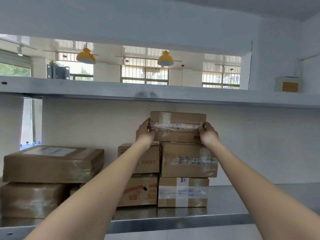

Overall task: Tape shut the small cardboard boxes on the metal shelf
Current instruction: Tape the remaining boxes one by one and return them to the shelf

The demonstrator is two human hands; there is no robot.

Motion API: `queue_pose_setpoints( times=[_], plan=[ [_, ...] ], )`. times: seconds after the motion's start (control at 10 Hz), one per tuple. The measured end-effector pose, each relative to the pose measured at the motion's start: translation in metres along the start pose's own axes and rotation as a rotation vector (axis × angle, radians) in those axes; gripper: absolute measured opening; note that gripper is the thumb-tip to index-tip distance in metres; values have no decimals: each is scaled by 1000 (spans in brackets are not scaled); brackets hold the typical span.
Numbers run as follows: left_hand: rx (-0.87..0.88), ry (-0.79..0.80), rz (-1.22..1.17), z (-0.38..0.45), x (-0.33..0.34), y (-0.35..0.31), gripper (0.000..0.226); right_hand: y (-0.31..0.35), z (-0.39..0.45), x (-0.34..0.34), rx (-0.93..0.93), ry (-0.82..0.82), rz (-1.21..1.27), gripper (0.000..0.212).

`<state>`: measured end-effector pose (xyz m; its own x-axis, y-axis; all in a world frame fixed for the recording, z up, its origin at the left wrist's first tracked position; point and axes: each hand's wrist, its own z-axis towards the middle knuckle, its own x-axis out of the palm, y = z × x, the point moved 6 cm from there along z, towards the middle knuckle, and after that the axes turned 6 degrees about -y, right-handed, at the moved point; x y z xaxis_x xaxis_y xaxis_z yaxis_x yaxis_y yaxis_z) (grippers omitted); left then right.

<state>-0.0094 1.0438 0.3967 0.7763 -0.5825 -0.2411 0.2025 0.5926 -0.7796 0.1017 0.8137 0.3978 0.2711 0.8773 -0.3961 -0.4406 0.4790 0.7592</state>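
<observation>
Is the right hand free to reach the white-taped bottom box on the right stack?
Probably not yet: the right hand and left hand both grip the top box. The bottom box itself faces out unobstructed.

Your only view comes from the camera on your head, a wide-angle lens facing straight ahead into the metal shelf [225, 220] at about its upper board's height. It sits arm's reach from the stacked boxes [187, 160], with both forearms running up from the bottom corners.
</observation>
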Motion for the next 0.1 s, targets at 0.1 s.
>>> queue_pose_setpoints(
  times=[0.1],
  plan=[
    [1,-29,-67,-5,-3,-8,47,2,-6,-2,-26,17,-17,59]
  ],
)
